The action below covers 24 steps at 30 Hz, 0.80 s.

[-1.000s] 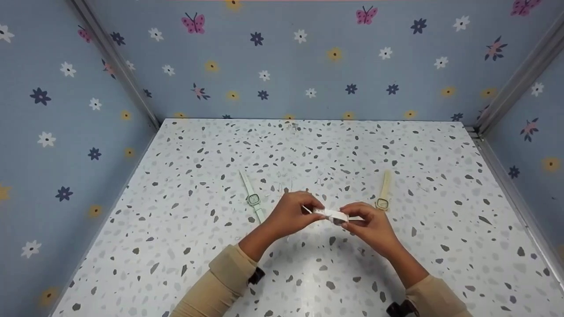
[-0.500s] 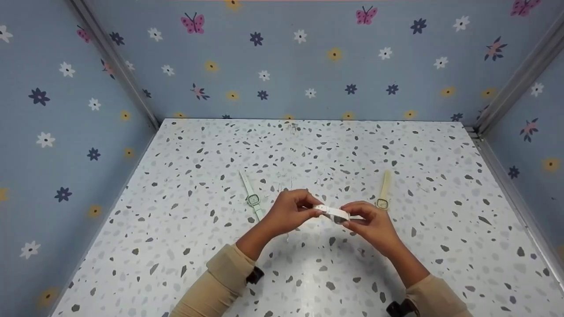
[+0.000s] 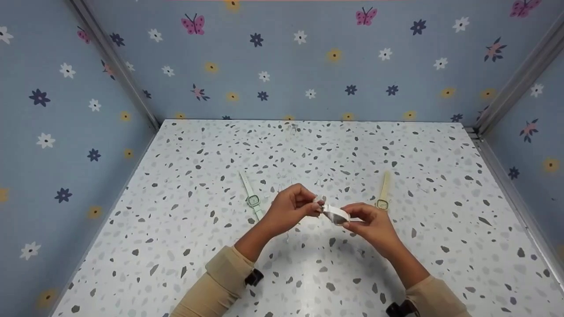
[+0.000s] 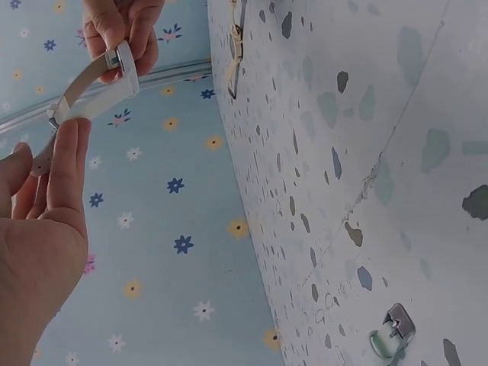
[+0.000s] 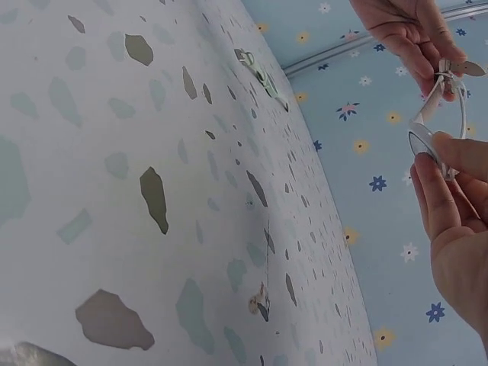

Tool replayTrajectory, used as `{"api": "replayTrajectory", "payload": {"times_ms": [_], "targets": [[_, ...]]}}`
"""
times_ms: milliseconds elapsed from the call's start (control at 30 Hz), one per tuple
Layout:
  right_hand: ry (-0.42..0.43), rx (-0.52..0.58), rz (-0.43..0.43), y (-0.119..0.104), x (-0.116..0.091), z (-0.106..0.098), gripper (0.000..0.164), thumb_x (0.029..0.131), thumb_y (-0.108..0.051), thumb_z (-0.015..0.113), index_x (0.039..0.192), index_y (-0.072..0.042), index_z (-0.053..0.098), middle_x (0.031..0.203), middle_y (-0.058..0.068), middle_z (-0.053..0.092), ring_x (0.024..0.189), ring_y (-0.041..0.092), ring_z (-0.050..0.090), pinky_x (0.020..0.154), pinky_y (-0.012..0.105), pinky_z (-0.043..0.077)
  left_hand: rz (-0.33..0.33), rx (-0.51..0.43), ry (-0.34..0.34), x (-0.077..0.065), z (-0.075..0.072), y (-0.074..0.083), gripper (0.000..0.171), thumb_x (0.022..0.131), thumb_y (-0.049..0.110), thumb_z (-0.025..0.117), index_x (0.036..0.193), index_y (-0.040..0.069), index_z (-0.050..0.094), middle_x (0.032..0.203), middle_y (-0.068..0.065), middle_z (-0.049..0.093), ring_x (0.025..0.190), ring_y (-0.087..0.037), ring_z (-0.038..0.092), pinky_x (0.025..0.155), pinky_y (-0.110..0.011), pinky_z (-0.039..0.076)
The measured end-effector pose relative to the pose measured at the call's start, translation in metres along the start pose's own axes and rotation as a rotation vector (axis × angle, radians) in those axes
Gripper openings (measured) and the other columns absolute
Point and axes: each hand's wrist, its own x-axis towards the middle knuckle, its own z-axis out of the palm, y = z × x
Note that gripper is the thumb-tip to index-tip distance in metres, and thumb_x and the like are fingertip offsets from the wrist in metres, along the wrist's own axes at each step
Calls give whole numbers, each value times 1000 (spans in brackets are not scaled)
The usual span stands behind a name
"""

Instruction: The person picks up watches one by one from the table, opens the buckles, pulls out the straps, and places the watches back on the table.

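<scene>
A white wristwatch is held up above the table, its strap bent into a loop. My left hand pinches the strap by its buckle. In the right wrist view the strap's pointed tail sticks out past those fingers. My right hand grips the watch at its case between thumb and fingers. Left of my hands lies a pale green watch, its lower strap partly behind my left wrist. A pale yellow watch lies just beyond my right hand.
The speckled white table extends around both hands. Blue flowered panels enclose it at the back and on both sides, with metal posts at the corners.
My left hand has shifted slightly left and up, and its fingers have moved along the strap. The strap end now bends up near the buckle. My right hand stays almost still.
</scene>
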Motion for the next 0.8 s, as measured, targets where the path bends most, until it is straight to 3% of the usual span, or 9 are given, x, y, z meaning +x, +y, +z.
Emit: {"api": "replayTrajectory", "payload": {"times_ms": [133, 267, 400, 600, 800], "targets": [[0, -15, 18, 0, -1, 1, 31, 81, 1, 77, 109, 8, 66, 107, 19, 65, 96, 23, 65, 72, 27, 58, -17, 38, 23, -1, 4, -2, 25, 92, 2, 65, 110, -12, 54, 106, -19, 68, 92, -25, 68, 80, -37, 59], [7, -31, 49, -1, -2, 2, 32, 81, -2, 78, 109, 7, 66, 108, 19, 65, 96, 25, 64, 72, 27, 58, -28, 142, 51, -2, 8, -7, 29, 88, 3, 72, 114, -3, 60, 103, -12, 68, 93, -22, 66, 76, -34, 59], [17, -24, 75, -1, -3, 4, 33, 80, -3, 79, 109, 6, 66, 109, 18, 65, 98, 25, 63, 73, 28, 58, -10, 222, 63, -6, 14, -6, 32, 84, 0, 75, 113, 0, 62, 103, -12, 68, 97, -30, 66, 79, -37, 57], [5, 40, 72, 1, -5, 8, 34, 80, 1, 78, 110, 9, 64, 112, 21, 63, 102, 28, 62, 83, 31, 57, 13, 143, 94, -14, 24, 5, 21, 85, -4, 72, 105, -5, 64, 101, -17, 68, 97, -32, 67, 86, -38, 56], [12, 64, 76, 3, -6, 11, 33, 79, 3, 77, 108, 11, 63, 107, 22, 64, 99, 27, 63, 83, 31, 56, 36, 120, 116, -14, 28, 1, 16, 86, -4, 70, 101, -7, 66, 98, -19, 68, 93, -31, 67, 82, -37, 58]]}}
